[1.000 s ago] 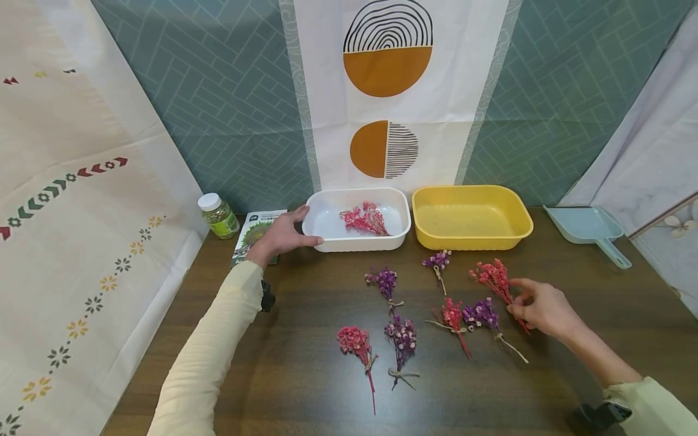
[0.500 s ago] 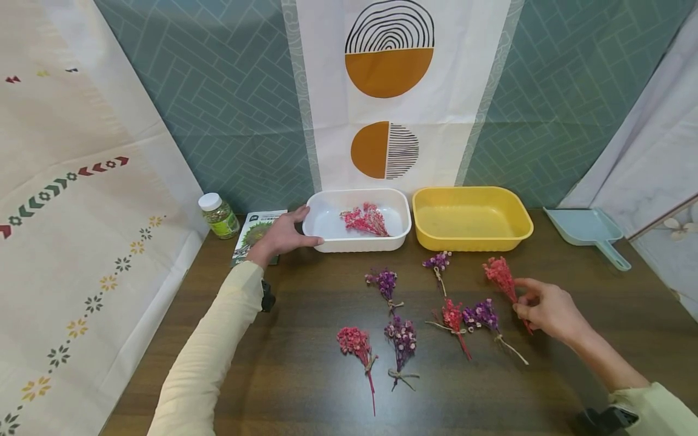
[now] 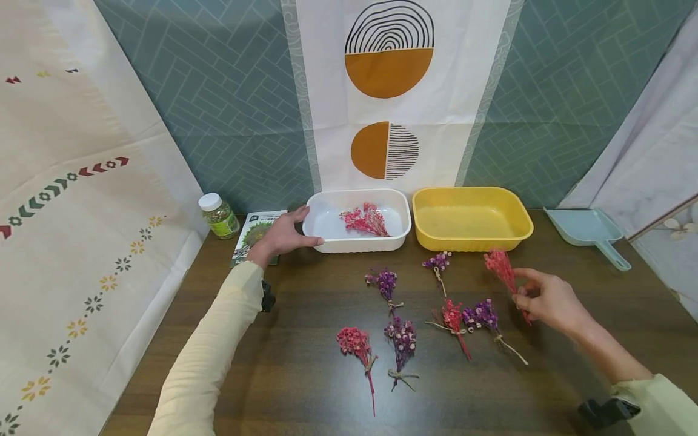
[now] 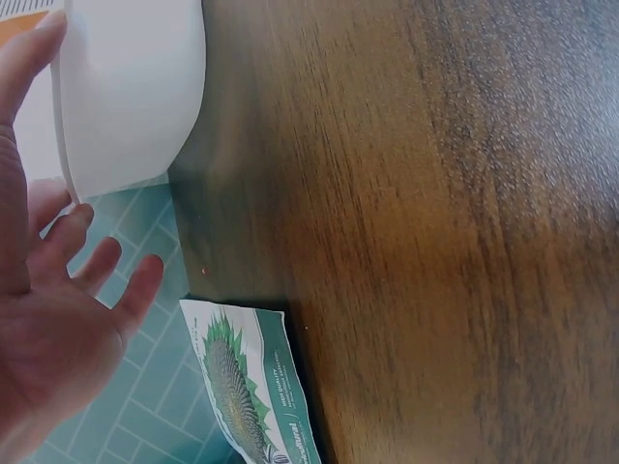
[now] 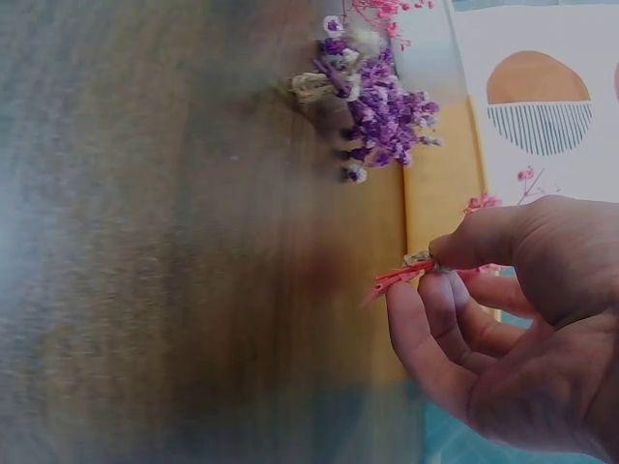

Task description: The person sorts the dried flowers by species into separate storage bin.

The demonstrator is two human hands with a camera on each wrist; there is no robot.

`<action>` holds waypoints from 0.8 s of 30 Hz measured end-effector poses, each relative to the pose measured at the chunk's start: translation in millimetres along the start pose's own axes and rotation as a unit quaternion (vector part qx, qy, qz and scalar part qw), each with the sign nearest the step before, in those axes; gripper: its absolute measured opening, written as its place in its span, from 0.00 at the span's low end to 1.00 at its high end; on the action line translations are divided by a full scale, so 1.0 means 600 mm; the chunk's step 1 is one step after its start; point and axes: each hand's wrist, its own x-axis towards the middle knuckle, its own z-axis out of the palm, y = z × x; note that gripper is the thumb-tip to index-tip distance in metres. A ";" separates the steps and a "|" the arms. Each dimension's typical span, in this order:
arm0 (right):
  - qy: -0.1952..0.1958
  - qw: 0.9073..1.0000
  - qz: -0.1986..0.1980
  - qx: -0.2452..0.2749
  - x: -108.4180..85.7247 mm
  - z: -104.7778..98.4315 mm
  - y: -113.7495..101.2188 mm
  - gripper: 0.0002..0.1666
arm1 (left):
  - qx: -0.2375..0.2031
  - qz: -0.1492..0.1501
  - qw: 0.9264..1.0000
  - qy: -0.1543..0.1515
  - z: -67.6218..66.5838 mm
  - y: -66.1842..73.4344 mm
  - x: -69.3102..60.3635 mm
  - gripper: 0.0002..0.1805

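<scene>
My right hand [image 3: 552,303] pinches the stems of a small bunch of pink dried flowers [image 3: 500,270] between thumb and fingers, raised above the table. In the right wrist view, red stems and a bit of twine [image 5: 418,259] show at the fingertips. At the far left, my left hand [image 3: 283,233] holds the left end of a white plastic basin [image 3: 360,244], thumb on the front rim and fingertips at the side. Inside that basin lie pink dried flowers [image 3: 366,220]. A yellow basin [image 3: 471,243] stands beside it with nothing visible inside.
Several tied bunches lie on the wooden table, including a purple bunch [image 3: 401,339], a pink bunch [image 3: 354,343] and another purple bunch [image 3: 482,315]. A seed packet [image 3: 255,231] and a lidded jar [image 3: 219,216] stand at left. A pale blue dustpan [image 3: 588,226] lies at right.
My right hand has lifted the pink bunch off the table and moved it slightly to the right and toward the yellow basin. The left hand has stayed on the white basin.
</scene>
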 end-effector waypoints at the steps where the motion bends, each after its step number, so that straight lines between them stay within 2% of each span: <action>1: 0.003 1.000 -0.006 -0.001 0.001 -0.001 -0.002 0.31 | 0.001 0.000 1.000 0.000 0.000 0.000 0.000 0.58; 14: -0.001 0.998 -0.054 -0.027 0.030 -0.016 -0.043 0.31 | -0.001 0.003 1.000 0.000 0.001 -0.004 0.002 0.59; 24: -0.003 0.992 -0.120 -0.050 0.062 -0.013 -0.090 0.30 | -0.003 0.001 1.000 0.004 -0.001 -0.001 -0.003 0.59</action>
